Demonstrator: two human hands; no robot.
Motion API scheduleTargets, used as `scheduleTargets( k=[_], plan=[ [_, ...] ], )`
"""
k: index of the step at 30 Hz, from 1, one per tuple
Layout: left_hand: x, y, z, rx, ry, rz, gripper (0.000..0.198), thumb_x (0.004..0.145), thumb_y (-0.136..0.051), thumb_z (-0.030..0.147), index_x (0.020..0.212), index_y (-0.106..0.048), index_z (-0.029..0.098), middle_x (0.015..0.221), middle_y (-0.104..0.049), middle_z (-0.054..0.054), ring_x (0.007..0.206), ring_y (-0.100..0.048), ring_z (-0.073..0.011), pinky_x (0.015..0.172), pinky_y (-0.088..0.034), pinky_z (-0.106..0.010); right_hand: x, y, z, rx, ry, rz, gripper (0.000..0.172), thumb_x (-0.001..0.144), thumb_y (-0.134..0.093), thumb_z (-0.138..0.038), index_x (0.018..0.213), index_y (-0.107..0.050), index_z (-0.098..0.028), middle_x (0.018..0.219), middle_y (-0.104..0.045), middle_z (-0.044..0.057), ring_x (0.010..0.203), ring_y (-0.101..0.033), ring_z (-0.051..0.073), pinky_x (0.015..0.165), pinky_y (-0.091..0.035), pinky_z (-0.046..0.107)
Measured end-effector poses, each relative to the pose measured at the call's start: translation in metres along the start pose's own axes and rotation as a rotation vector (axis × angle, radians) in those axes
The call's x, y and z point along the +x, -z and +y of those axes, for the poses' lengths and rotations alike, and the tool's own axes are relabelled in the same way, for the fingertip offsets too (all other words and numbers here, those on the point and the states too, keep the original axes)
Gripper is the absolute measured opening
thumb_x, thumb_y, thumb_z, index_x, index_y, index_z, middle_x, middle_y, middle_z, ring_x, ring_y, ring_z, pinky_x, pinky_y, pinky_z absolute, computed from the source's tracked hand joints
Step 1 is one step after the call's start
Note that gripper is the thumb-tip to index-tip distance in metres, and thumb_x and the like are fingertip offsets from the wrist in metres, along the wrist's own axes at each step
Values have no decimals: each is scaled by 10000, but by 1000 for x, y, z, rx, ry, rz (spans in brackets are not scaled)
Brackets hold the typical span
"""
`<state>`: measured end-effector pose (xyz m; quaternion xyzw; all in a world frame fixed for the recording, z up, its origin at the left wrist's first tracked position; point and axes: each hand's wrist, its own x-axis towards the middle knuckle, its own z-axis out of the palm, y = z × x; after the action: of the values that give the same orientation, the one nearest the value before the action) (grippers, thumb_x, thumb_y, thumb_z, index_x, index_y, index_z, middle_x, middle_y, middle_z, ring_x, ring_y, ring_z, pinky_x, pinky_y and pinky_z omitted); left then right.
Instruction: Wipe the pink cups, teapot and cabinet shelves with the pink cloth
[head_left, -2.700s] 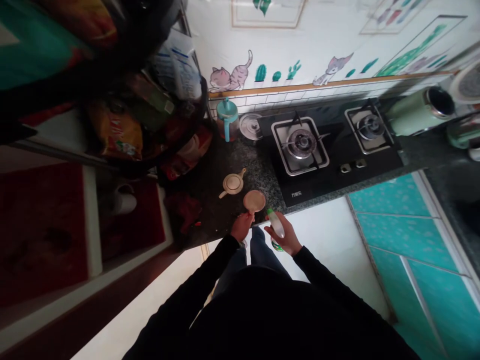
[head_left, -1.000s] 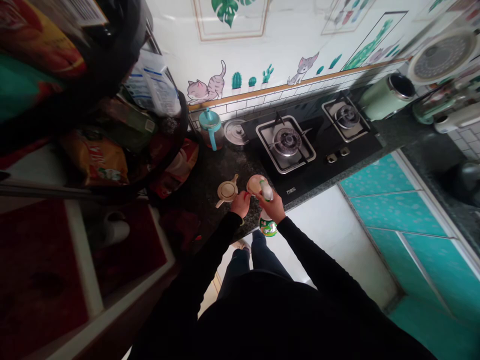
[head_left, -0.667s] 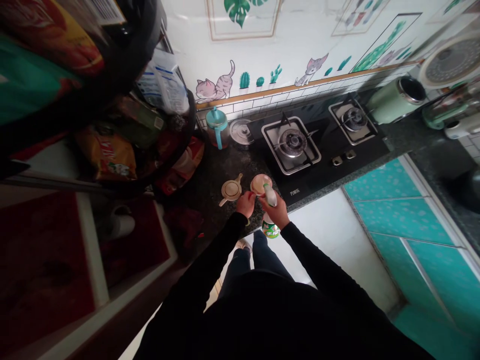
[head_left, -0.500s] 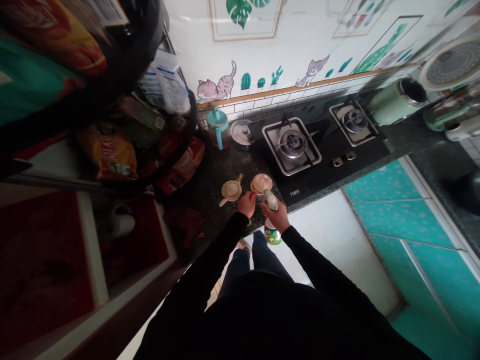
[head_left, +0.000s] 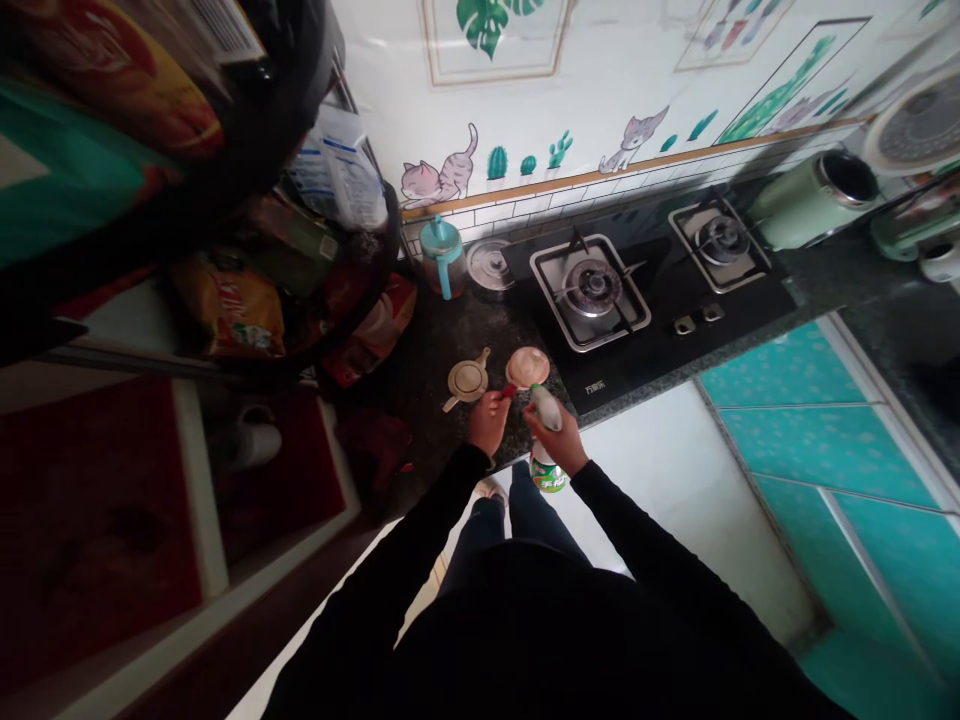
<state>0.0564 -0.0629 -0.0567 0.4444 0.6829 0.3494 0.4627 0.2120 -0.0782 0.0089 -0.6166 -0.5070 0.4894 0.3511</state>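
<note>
Spray bottle sits in our right hand, fingers closed round the body below the nozzle, a firm grip by the look of it. Left hand is closed on the short stem of a round pinkish-tan disc. We can't tell its material or exactly what it is from this view.

Both items are held above the front edge of the speckled granite bench, just left of the gas hob. The bottle's long axis runs roughly away from us, tilted, with the nozzle end up and toward the disc. The green-labelled base points back at our body and hangs past the bench edge. The disc lies nearly flat with its face up, stem angled down toward the left hand. Nozzle and disc rim are close, but we can't confirm contact.

Our read on the hold: the stem grip leaves the disc's face uncovered, and the high grip on the bottle brings its head right up to the disc.

Nearby on the bench: a beige round handled piece just left of the disc, a steel pot lid and a teal-lidded jug by the wall, and a dark red cloth — all out of reach of neither hand.
</note>
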Motion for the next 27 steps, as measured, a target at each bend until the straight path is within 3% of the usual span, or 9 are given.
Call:
scheduleTargets(
  k=[3, 5, 6, 8, 10, 12, 16, 22, 27],
  plan=[
    [-17, 29, -16, 96, -107, 310, 129, 930, -616, 295, 1008, -641, 196, 952, -679, -69, 823, -632, -175, 805, -513, -308, -14, -14, -8, -10, 56, -154, 326, 869, -721, -467, 1056, -683, -204, 927, -727, 43, 666, -628, 149, 617, -524, 265],
    [-17, 48, -26, 159, -111, 506, 316, 860, -707, 279, 1149, -633, 175, 1107, -657, -114, 846, -603, -182, 819, -515, -332, -18, -25, -12, -53, 107, -202, 309, 874, -718, -451, 1056, -692, -202, 960, -727, 48, 737, -645, 160, 663, -522, 266],
    [-14, 56, -31, 172, -83, 528, 445, 827, -747, 276, 1238, -613, 170, 1167, -647, -128, 839, -594, -181, 816, -518, -339, -19, -30, -14, -75, 127, -213, 298, 875, -716, -444, 1047, -696, -201, 971, -726, 48, 767, -650, 166, 691, -522, 270],
    [-5, 67, -37, 173, -6, 429, 612, 804, -779, 273, 1370, -568, 176, 1201, -656, -122, 811, -592, -173, 810, -524, -341, -18, -38, -18, -106, 144, -228, 286, 879, -708, -440, 1037, -698, -202, 991, -728, 47, 799, -654, 171, 737, -520, 279],
    [4, 72, -39, 167, 55, 289, 617, 843, -744, 271, 1425, -556, 185, 1121, -689, -87, 797, -611, -169, 808, -525, -329, -18, -44, -21, -126, 144, -251, 288, 880, -709, -442, 1042, -696, -205, 994, -732, 46, 810, -657, 175, 770, -518, 288],
    [9, 73, -38, 171, 85, 228, 600, 894, -681, 260, 1472, -537, 192, 1029, -703, -57, 822, -640, -174, 815, -520, -310, -19, -46, -22, -142, 154, -276, 290, 878, -713, -440, 1049, -694, -206, 995, -731, 47, 822, -660, 182, 787, -514, 295],
    [6, 69, -32, 190, 116, 199, 637, 933, -634, 276, 1547, -477, 221, 908, -711, -20, 824, -676, -182, 810, -512, -292, -19, -48, -18, -155, 173, -278, 277, 881, -707, -450, 1021, -688, -212, 987, -727, 51, 843, -666, 195, 788, -508, 304],
    [1, 60, -32, 179, 130, 190, 623, 939, -628, 307, 1542, -487, 231, 868, -724, -12, 818, -693, -196, 812, -516, -302, -13, -53, -9, -148, 127, -204, 259, 889, -681, -479, 882, -613, -229, 777, -658, 14, 692, -603, 184, 663, -493, 294],
    [1, 59, -32, 149, 138, 186, 639, 936, -631, 304, 1550, -476, 218, 839, -725, -4, 817, -694, -188, 807, -507, -290, -8, -56, -12, -147, 141, -232, 263, 879, -696, -471, 960, -646, -226, 876, -700, 29, 730, -637, 183, 676, -520, 293]
  ],
)
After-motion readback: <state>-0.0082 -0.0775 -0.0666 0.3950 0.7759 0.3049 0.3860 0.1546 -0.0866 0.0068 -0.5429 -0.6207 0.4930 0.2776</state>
